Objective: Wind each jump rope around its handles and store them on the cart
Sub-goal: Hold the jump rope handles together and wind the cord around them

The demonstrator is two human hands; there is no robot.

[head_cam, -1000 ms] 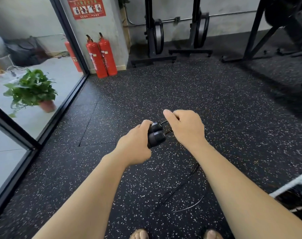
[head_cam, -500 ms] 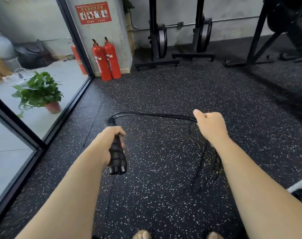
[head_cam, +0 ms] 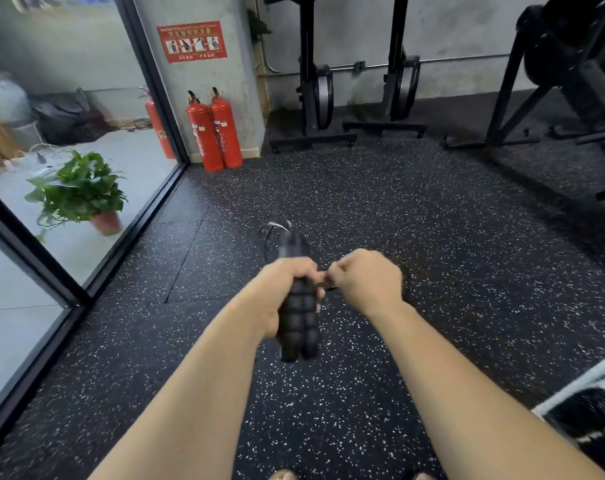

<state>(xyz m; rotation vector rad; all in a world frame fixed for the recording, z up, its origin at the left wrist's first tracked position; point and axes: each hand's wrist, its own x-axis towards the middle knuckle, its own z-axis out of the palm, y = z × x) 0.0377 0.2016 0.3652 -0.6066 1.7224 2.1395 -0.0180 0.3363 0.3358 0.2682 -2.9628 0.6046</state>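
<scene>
- At the centre of the view, over the speckled rubber floor [head_cam: 432, 237], your left hand [head_cam: 277, 296] grips the two black jump rope handles [head_cam: 299, 327] as one bundle.
- The handles lie side by side and touching. Their ribbed lower ends point toward you, below the fist.
- Your left fingers are curled fully round the upper part of both handles.
- Your right hand [head_cam: 368, 280] sits just beside the left, at about the same height, with its fingers curled in and pressed together.
- A short dark stretch of the rope [head_cam: 287, 239] shows between the two hands, and your right hand pinches it there.
- Beyond your left fist, the rope shows as a blurred dark loop at the far ends of the handles. How many turns lie on the handles cannot be told.
- Two red fire extinguishers [head_cam: 214, 133] stand against the pillar under a red sign [head_cam: 192, 41].
- A potted plant [head_cam: 78, 188] stands behind the glass wall [head_cam: 69, 258] on your left.
- Black exercise machines [head_cam: 315, 84] stand along the far wall.
- A white-edged object [head_cam: 578, 403] shows at the lower right. What it is cannot be told.
</scene>
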